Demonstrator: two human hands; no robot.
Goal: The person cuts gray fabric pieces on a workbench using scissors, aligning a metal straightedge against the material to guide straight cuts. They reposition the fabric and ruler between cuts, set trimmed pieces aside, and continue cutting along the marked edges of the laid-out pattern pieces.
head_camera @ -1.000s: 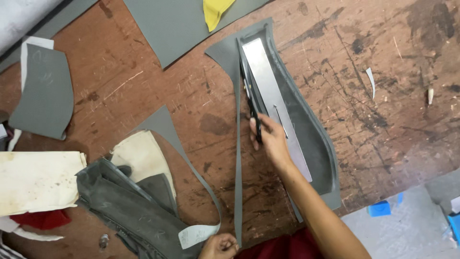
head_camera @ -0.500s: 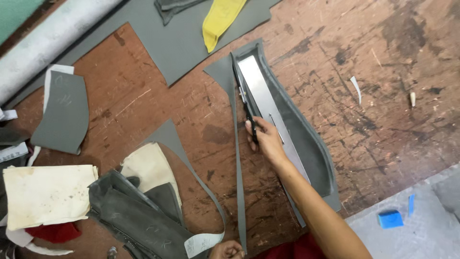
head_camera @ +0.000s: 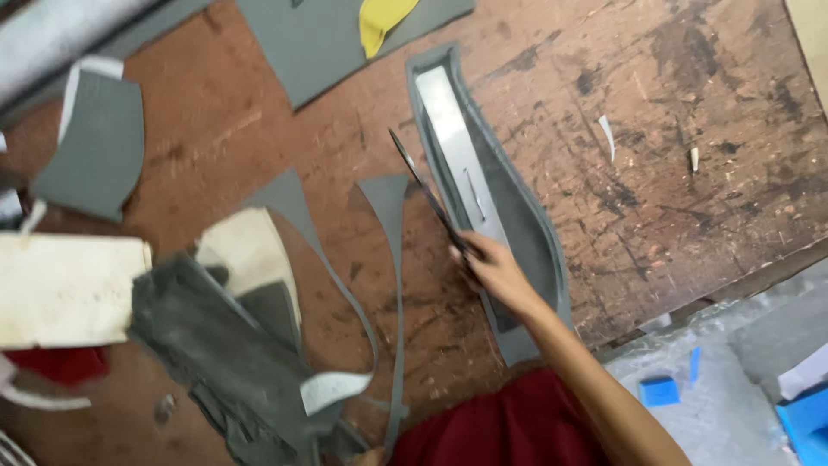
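On the worn wooden table (head_camera: 690, 216), right hand (head_camera: 496, 272) fingers closed around a thin dark blade (head_camera: 427, 194), tip angled up-left. Blade lies just beside the long grey piece (head_camera: 539, 246) that carries a metal template (head_camera: 457, 147). A narrow grey strip (head_camera: 392, 285) is left of the blade. Left hand mostly out of frame at bottom edge; state unclear.

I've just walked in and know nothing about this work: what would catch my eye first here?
Probably the right hand at centre, gripping a thin dark blade that angles up beside a long grey cut piece with a shiny metal template on it. Next, the yellow scrap at the top edge, bright against the scarred brown table.
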